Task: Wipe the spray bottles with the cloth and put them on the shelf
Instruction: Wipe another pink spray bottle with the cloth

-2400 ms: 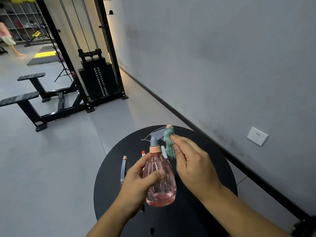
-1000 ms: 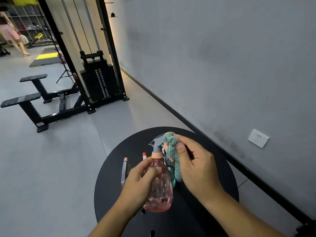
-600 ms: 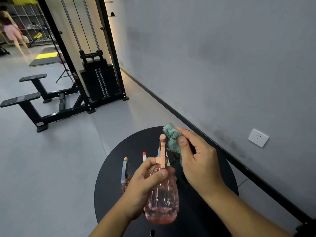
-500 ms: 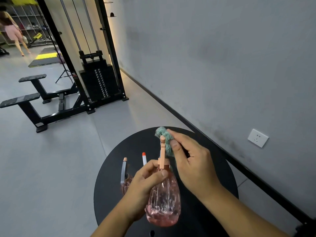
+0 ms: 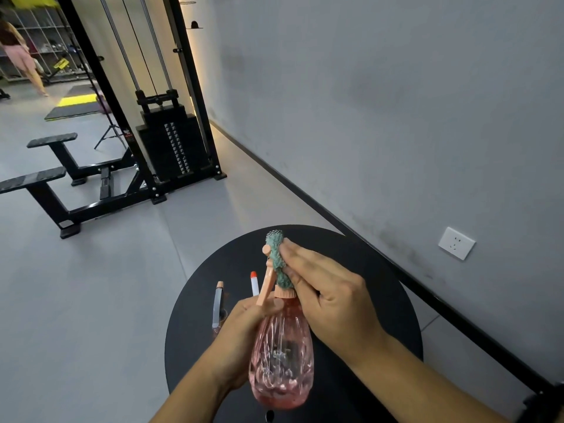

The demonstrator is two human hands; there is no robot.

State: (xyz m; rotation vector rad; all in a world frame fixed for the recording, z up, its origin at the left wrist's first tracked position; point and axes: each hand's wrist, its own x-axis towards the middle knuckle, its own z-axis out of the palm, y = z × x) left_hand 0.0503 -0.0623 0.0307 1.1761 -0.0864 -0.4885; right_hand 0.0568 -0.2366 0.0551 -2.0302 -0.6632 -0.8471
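A clear pink spray bottle [image 5: 282, 355] with a peach trigger is held above the round black table [image 5: 366, 270]. My left hand [image 5: 244, 328] grips its upper body from the left. My right hand [image 5: 326, 294] presses a teal knitted cloth [image 5: 277, 259] around the bottle's spray head. Behind my left hand stand two other spray bottles on the table, one with a grey trigger and peach tip [image 5: 218, 303], one with a white trigger and red tip [image 5: 254, 282]; their bodies are mostly hidden.
A grey wall with a white socket [image 5: 456, 243] runs along the right. A black cable weight machine [image 5: 164, 141] and benches [image 5: 39, 178] stand on the grey floor to the left. A person [image 5: 18, 53] walks far back left by shelving.
The bottle has been turned in my left hand, so its trigger now faces left. My right hand has slid the cloth over the spray head. The distant person has moved.
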